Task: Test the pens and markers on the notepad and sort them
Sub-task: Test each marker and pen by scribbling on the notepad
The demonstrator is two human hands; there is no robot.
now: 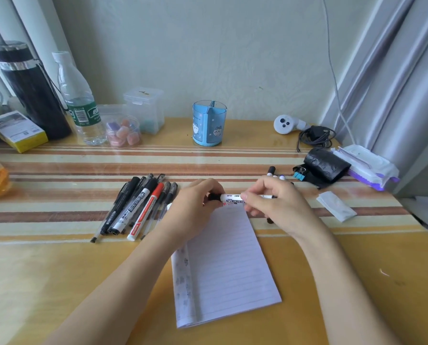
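The person holds one white marker (233, 196) in both hands, just above the far edge of the notepad (228, 265). The long axis of the marker lies left to right, almost level, and its black cap points to the left. The left hand (195, 204) has its fingers curled round the cap end. The right hand (277, 205) pinches the barrel with thumb and fingers, and the tail end of the marker comes out on the right of this hand. The barrel has black printed characters, but they are too blurred to read.

The notepad is lined and lies open on the table (58, 270), with its long side running away from the person.

Left of the notepad lies a pile of pens and markers (133, 207), all pointing roughly away from the person and leaning to the right. In it is a red marker (149, 209) with a white label whose writing is too small to read.

Beyond the notepad to the right, a few more markers (272, 170) show behind the right hand, near a blue binder clip (299, 176).

Far beyond the notepad stands a blue pen holder (209, 125) with cartoon animals on it, divided into compartments. What it contains cannot be seen.

Beyond the notepad to the left stands a clear jar (123, 131) with coloured pieces inside, and a water bottle (81, 105) with a green label.
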